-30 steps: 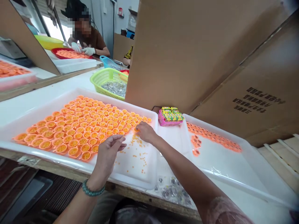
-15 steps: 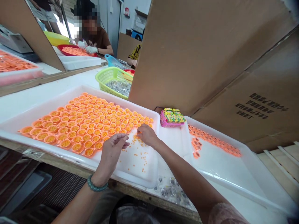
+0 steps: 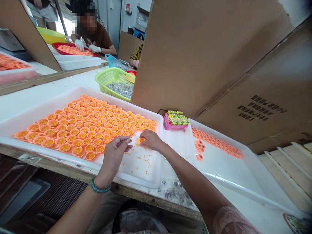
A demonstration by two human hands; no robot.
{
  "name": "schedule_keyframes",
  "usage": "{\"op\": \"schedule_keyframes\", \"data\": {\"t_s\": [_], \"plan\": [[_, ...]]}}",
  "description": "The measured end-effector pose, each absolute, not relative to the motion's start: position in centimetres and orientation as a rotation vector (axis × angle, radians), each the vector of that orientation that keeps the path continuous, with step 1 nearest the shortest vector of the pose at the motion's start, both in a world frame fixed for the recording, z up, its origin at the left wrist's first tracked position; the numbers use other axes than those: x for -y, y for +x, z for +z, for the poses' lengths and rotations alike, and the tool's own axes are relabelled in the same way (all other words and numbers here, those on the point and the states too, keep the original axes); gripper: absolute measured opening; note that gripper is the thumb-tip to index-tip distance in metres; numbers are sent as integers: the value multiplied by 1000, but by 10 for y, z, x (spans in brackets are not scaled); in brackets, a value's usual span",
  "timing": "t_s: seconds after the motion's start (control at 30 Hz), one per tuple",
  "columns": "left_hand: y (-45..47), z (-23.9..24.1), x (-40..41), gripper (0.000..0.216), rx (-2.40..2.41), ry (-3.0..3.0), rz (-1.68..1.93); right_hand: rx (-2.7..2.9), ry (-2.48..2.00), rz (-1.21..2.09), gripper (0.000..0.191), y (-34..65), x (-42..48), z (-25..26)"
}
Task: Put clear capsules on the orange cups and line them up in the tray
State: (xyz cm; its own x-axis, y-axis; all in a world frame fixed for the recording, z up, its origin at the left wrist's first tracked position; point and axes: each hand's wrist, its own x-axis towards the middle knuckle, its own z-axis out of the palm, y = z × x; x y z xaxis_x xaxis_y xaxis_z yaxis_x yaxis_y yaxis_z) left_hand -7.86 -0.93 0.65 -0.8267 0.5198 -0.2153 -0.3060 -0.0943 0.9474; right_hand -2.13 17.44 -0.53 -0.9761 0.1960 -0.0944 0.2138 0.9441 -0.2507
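Observation:
My right hand (image 3: 151,140) has its fingertips closed on a small orange cup (image 3: 140,140), low over the bare part of a white tray (image 3: 156,177). Left of it, my left hand (image 3: 117,150) is held in a pinch above the tray; whatever lies between its fingertips is too small to make out. Rows of orange cups (image 3: 84,128) with yellow-orange pieces inside fill most of the tray. Loose tiny orange bits (image 3: 146,161) are scattered on the tray floor beneath and in front of my hands.
A second white tray (image 3: 219,167) at right holds rows of orange pieces (image 3: 216,143). Between the trays stands a pink basket (image 3: 174,125) of yellow-green packets. Clear plastic pieces (image 3: 174,193) lie near the front edge. Behind are a green basket (image 3: 101,81), a cardboard wall (image 3: 195,58) and a gloved co-worker (image 3: 104,39).
My right hand has drawn slightly away from the rows, and the orange cup in its fingers shows more plainly. My left hand keeps its pinch. The whole view has shifted slightly.

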Motion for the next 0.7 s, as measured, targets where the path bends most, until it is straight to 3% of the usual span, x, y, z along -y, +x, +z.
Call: {"op": "schedule_keyframes", "data": {"t_s": [0.33, 0.6, 0.7], "plan": [[-83, -4, 6, 28, -1701, 223, 1924, -3132, 115, -329, 20, 3, -152, 28], [-84, 3, 10, 34, -1299, 297, 1651, -3169, -145, -747, 28, 7, -139, 44], [-87, 4, 13, 29, -1167, 283, 1688, -3217, -145, -1053, 19, 11, -135, 45]]}}
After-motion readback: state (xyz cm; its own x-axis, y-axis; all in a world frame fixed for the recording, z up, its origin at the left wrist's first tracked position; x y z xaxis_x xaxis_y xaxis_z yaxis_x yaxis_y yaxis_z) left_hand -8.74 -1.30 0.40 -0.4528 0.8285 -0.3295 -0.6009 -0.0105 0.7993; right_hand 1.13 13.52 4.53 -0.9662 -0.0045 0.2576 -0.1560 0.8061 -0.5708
